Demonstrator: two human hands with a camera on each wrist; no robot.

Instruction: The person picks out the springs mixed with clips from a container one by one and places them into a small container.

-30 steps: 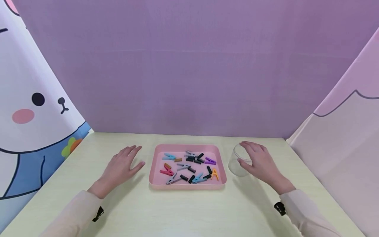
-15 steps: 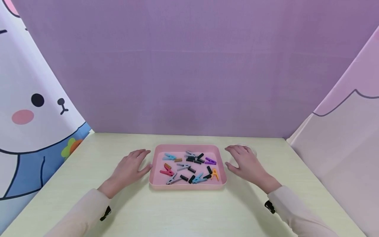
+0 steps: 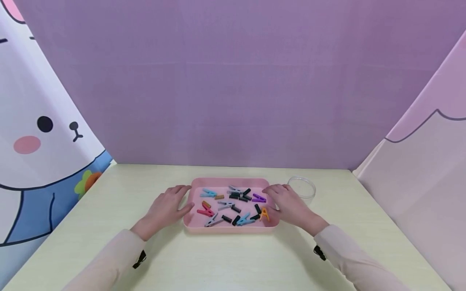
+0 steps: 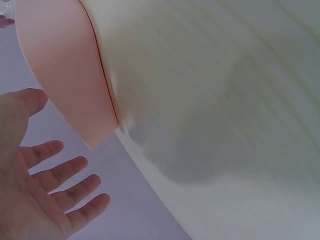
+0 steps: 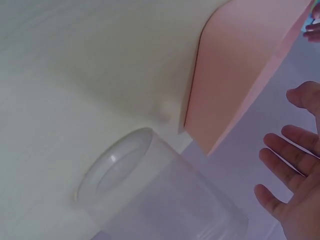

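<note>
A pink tray (image 3: 233, 230) lies on the table with several small clips and short springy or dark pieces in it. Among these are a red clip (image 3: 206, 209), a purple clip (image 3: 259, 198), a yellow clip (image 3: 264, 214) and a light blue clip (image 3: 245, 219). My left hand (image 3: 165, 208) is at the tray's left rim, fingers spread and relaxed. Over the right rim hovers my right hand (image 3: 289, 205), its fingers loosely extended. In both wrist views the palms hold nothing. Whether the fingertips touch the rim I cannot tell.
A clear round container (image 5: 170, 200) stands upright just right of the tray, close behind my right hand. A purple cloth wall (image 3: 233, 101) rises at the table's back edge, with printed curtains on both sides.
Both hands have moved inward to the tray, the left one rightward and the right one leftward. My right hand has come away from the clear container, whose rim now shows.
</note>
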